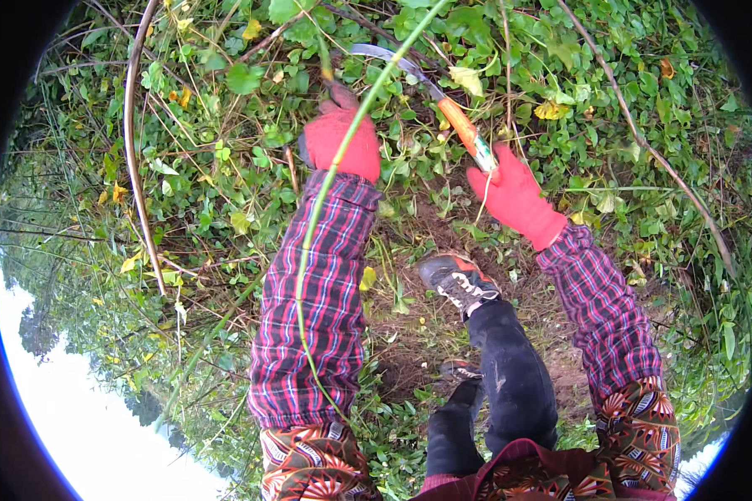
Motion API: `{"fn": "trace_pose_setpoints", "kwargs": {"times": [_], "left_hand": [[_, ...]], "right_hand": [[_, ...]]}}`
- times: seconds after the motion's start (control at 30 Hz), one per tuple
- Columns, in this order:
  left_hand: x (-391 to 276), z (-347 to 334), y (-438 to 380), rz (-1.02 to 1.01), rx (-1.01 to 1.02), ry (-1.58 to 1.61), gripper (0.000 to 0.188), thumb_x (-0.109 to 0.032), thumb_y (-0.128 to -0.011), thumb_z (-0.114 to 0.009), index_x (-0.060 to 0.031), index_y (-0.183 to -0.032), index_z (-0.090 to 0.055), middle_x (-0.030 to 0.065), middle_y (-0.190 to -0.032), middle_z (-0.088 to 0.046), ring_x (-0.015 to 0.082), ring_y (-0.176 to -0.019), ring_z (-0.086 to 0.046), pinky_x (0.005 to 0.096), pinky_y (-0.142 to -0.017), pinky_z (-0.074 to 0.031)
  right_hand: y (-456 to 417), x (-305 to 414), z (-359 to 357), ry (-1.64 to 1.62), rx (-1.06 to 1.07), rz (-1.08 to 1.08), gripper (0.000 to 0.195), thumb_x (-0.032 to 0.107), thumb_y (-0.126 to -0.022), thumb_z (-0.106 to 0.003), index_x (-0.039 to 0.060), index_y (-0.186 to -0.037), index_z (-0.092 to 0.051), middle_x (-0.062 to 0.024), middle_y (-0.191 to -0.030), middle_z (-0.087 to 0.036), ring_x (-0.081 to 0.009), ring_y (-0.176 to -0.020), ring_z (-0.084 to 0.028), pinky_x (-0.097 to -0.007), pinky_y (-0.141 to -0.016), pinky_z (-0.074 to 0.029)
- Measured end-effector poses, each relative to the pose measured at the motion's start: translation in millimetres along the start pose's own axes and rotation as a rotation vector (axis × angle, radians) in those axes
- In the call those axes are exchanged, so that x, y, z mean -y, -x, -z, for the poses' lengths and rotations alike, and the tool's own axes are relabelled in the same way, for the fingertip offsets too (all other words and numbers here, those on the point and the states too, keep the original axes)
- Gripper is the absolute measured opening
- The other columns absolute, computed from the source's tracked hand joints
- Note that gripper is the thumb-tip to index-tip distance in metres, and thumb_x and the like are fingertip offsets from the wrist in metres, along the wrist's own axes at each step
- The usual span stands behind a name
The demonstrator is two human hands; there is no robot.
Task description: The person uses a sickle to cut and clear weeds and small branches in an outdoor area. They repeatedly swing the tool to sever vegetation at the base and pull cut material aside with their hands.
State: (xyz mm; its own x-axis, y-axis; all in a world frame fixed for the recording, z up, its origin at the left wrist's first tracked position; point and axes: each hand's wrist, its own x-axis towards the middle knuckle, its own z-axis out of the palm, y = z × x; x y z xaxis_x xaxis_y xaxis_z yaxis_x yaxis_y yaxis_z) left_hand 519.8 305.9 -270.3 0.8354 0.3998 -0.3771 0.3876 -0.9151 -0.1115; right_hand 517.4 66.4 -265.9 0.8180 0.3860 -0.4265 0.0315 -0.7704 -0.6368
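My right hand (pixel 515 195), in a red glove, grips the lower end of a sickle's orange wooden handle (pixel 459 122). The curved steel sickle blade (pixel 407 65) reaches up and left over the leaves, its tip beyond my left hand. My left hand (pixel 341 138), gloved in red with darker fingers, is down among the low leafy plants (pixel 257 134). A thin stem (pixel 325 59) meets its fingertips; the fingers are partly hidden, so whether they hold it cannot be told. A long green stalk (pixel 316 210) crosses in front of my left hand and forearm.
Bare brown stems arch on the left (pixel 131 131) and right (pixel 648 147). My shoe (pixel 459 278) stands on brown soil (pixel 407 313) strewn with cut plant bits; the other shoe (pixel 460 369) is farther back. Dense greenery surrounds both arms.
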Motion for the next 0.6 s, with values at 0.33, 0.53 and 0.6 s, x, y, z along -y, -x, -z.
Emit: {"fn": "trace_pose_setpoints", "kwargs": {"times": [0.33, 0.53, 0.6], "left_hand": [[47, -25, 62, -0.19, 0.049, 0.122, 0.022, -0.008, -0.072, -0.055, -0.0005, -0.092, -0.05, 0.0161, -0.07, -0.064, 0.0324, -0.066, -0.064, 0.0422, -0.057, -0.051], [43, -23, 64, -0.223, 0.023, 0.097, 0.019, -0.008, -0.073, -0.053, -0.0016, -0.09, -0.048, 0.0171, -0.075, -0.064, 0.0321, -0.068, -0.064, 0.042, -0.057, -0.051], [50, -13, 63, -0.289, -0.017, 0.067, 0.019, -0.008, -0.073, -0.052, -0.0018, -0.09, -0.048, 0.0157, -0.072, -0.063, 0.0335, -0.066, -0.063, 0.0431, -0.056, -0.049]], "right_hand": [[192, -124, 35, -0.127, -0.025, -0.353, 0.042, 0.013, -0.08, -0.062, -0.0048, -0.113, -0.044, -0.0069, -0.076, -0.055, -0.0114, -0.065, -0.051, -0.0274, -0.056, -0.044], [12, 17, -24, -0.407, 0.047, -0.047, 0.029, 0.015, -0.081, -0.062, 0.0011, -0.103, -0.049, -0.0004, -0.067, -0.047, -0.0076, -0.056, -0.044, -0.0258, -0.047, -0.037], [12, 12, -31, -0.245, 0.116, -0.103, 0.03, 0.019, -0.082, -0.062, 0.0017, -0.102, -0.049, -0.0024, -0.067, -0.05, -0.0107, -0.055, -0.047, -0.0281, -0.047, -0.037]]}}
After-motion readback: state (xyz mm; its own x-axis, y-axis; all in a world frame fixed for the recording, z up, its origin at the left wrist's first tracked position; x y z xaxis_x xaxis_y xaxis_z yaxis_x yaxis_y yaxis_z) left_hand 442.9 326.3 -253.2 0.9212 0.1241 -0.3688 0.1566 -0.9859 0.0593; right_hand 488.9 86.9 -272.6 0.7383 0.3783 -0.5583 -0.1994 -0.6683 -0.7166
